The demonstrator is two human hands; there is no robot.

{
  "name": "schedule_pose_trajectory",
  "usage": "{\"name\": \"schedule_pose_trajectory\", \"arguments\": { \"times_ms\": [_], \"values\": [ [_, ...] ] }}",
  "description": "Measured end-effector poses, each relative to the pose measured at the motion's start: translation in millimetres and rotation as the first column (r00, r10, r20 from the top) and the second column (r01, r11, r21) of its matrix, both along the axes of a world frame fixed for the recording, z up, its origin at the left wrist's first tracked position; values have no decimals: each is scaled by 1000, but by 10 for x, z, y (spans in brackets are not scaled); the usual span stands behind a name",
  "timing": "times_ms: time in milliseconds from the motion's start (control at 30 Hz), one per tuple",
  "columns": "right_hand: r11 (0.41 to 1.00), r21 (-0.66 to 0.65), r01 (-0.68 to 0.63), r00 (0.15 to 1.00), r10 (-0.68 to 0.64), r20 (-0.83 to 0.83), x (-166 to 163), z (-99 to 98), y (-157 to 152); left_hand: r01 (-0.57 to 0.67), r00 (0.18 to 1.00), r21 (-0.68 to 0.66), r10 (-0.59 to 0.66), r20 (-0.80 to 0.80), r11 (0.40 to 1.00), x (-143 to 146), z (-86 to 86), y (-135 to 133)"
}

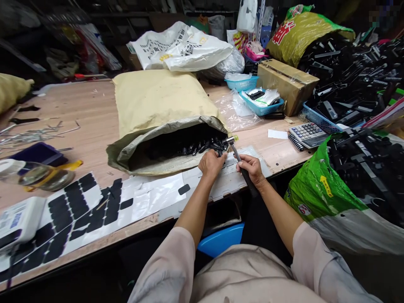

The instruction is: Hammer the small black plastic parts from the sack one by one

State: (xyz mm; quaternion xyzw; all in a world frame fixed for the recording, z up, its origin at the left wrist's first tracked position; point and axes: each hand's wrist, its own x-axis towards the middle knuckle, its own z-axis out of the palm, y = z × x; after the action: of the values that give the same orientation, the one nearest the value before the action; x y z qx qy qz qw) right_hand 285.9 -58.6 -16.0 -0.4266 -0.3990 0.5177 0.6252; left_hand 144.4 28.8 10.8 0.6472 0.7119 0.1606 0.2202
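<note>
My right hand (252,168) is wrapped round the dark handle of a small hammer (231,145) with a metal head and a yellowish, see-through tip. The head is raised just above my left hand (213,163), whose fingers are pinched round a small black part (222,153), mostly hidden. Both hands are at the front edge of the table, by the mouth of a beige woven sack (160,101). Inside the sack's opening lie several small shiny black parts (202,145). Under my hands is a pale, flat sheet or board (232,182).
Sheets of black stickers (94,210) lie front left, near a tape roll (47,176) and bent metal rods (41,134). To the right are a calculator (307,134), a carton (285,86), blue baskets (261,108) and a green sack (311,185) of black parts.
</note>
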Motion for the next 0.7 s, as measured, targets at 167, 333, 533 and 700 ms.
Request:
{"name": "schedule_pose_trajectory", "arguments": {
  "times_ms": [167,333,533,700],
  "values": [
    [1000,-9,-12,1000,12,13,7,13,-1,148,989,-23,-147,26,989,-321,-11,-104],
    [998,5,-61,993,60,104,-4,-25,-13,405,906,134,-417,71,904,-1053,-132,-239],
    [974,22,-225,855,187,484,-70,-36,-55,399,887,243,-440,141,884,-1353,-328,-325],
    [930,102,-354,656,168,736,-200,140,-74,398,877,244,-445,181,884,-1322,-340,-304]
  ]
}}
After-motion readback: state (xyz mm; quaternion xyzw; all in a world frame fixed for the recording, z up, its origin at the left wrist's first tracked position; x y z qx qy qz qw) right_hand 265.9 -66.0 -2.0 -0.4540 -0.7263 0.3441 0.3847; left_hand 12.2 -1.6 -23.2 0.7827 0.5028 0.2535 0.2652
